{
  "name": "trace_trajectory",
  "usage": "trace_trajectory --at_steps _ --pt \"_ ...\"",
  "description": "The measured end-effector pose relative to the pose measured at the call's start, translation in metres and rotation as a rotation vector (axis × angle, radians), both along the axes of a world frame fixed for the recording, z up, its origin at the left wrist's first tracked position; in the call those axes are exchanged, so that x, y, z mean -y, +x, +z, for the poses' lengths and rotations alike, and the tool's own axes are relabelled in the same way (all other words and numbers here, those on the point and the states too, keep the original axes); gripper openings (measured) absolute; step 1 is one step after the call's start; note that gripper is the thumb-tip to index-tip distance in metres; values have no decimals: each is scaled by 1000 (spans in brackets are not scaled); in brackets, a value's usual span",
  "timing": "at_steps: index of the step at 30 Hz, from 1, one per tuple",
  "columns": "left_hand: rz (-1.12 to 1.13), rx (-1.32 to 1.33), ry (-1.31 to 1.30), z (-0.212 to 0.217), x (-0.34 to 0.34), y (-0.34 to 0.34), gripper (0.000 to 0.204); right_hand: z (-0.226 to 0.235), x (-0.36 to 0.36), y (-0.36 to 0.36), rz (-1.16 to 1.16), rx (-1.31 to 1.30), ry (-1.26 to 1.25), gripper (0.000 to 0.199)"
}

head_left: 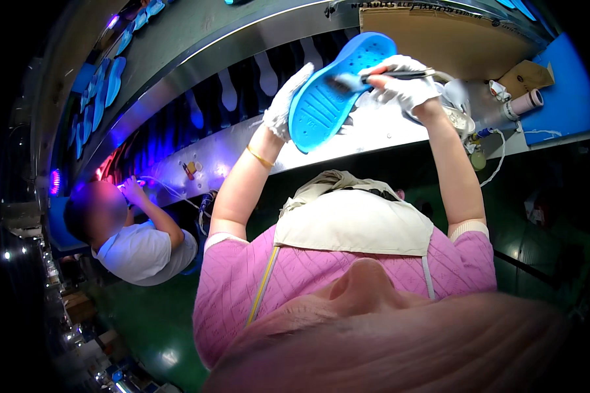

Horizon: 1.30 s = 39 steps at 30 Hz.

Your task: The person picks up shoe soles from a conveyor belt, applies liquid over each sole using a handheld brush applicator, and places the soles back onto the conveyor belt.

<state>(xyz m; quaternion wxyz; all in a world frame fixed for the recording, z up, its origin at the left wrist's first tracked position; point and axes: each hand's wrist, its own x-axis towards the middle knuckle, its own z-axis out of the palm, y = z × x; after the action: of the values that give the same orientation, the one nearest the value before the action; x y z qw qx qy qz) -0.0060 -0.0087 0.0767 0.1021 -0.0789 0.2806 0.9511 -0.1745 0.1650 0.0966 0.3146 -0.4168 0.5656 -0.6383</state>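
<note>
Left arm: the forearm rises from the lower middle, angled slightly right, a yellow band [260, 158] around the wrist.
Left hand: the white-gloved left hand [287, 103] grasps the left edge of the sole, its fingers pointing up and to the right along that edge.
Right arm: the bare forearm reaches up and leans inward to the left, its wrist above the bench.
Right hand: the right hand [403, 84], also white-gloved, grasps a brush between thumb and fingers, its fingertips apparently bare.
Brush: the dark-handled brush [413, 74] lies nearly level, its blurred bristles pointing left over the sole's middle; whether they touch cannot be told.
Sole: the blue sole [331, 101] is held up between the hands, over the metal bench [236, 160], tilted with one end low on the left and the other high on the right; grooves mark the lower part, holes the upper.
Right of the hands: a pink cylinder [526, 102] lies beside a blue panel [567, 92].
Far left: a co-worker [144, 249] sits or stands by the bench, one hand raised.
</note>
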Motion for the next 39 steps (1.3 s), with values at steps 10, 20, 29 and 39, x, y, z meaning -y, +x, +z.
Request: trace_trajectory --at_steps 10,20,29,39 --pt "326 -66 33 -15 7 19 65 -32 12 57 -36 -273 -322 14" --pt "544 -119 -220 -14 17 31 58 0 12 47 124 -715 -307 19" --pt "506 -185 -241 25 42 43 71 17 51 25 49 -541 -336 14" --pt "664 -232 501 100 213 41 94 9 70 58 -9 -186 -343 11"
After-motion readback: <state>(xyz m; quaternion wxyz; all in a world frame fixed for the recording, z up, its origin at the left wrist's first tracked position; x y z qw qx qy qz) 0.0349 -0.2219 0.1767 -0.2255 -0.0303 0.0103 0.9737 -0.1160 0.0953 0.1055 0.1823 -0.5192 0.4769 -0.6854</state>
